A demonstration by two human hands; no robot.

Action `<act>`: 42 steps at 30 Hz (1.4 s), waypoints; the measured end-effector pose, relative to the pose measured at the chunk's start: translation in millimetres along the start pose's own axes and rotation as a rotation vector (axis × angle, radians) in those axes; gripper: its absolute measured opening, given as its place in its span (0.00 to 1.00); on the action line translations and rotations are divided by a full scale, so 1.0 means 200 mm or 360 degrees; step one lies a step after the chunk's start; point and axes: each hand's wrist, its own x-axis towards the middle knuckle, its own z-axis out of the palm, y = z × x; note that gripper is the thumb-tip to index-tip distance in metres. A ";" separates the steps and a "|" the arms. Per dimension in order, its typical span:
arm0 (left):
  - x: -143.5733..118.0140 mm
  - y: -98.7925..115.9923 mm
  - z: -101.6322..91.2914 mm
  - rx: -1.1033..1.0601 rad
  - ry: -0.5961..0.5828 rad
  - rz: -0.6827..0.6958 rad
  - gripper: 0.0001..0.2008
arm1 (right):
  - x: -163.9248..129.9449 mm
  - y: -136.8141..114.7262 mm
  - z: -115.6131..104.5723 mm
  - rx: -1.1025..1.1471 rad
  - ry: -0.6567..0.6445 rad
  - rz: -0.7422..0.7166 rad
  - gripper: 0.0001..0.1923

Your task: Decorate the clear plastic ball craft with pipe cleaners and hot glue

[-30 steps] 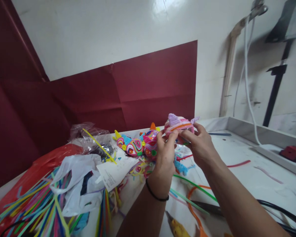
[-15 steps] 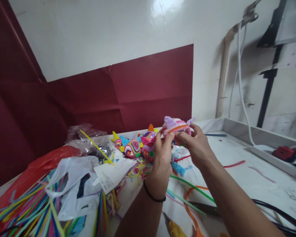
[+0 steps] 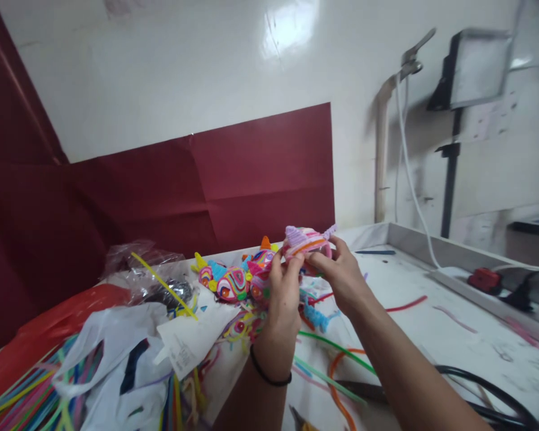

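Observation:
A fuzzy pink, lilac and orange pipe-cleaner figure (image 3: 306,240), with a lilac pointed piece on top and a twisted lilac end at the right, is held above the table. My left hand (image 3: 284,302) grips its left side, thumb on the near face. My right hand (image 3: 341,276) pinches its right edge, with the fingers partly hidden behind. Just left of my hands lie several colourful coiled pipe-cleaner figures (image 3: 231,284). A light-blue fuzzy piece (image 3: 317,318) rests under my right hand, beside a green pipe cleaner (image 3: 341,352).
A white plastic bag (image 3: 94,335), a red bag (image 3: 72,311), a clear bag (image 3: 135,263) and bundled pipe cleaners (image 3: 31,389) crowd the left. Pliers (image 3: 300,419) lie at the near edge. To the right are a black cable (image 3: 485,383) and a power strip (image 3: 451,274).
The whole view has shifted, so things appear further left and lower. Both hands keep hold of the pipe-cleaner figure in nearly the same pose.

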 end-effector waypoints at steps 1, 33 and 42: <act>0.00 0.01 0.00 0.0008 -0.0011 -0.0019 0.22 | 0.00 0.00 0.00 0.0010 -0.0003 0.0003 0.43; 0.03 0.04 -0.02 -0.0032 -0.0048 0.0034 0.17 | 0.01 0.03 -0.02 0.0177 -0.0208 0.0072 0.52; 0.02 0.04 -0.03 0.0014 -0.0068 0.0038 0.18 | 0.00 0.02 -0.02 0.0183 -0.0200 0.0074 0.50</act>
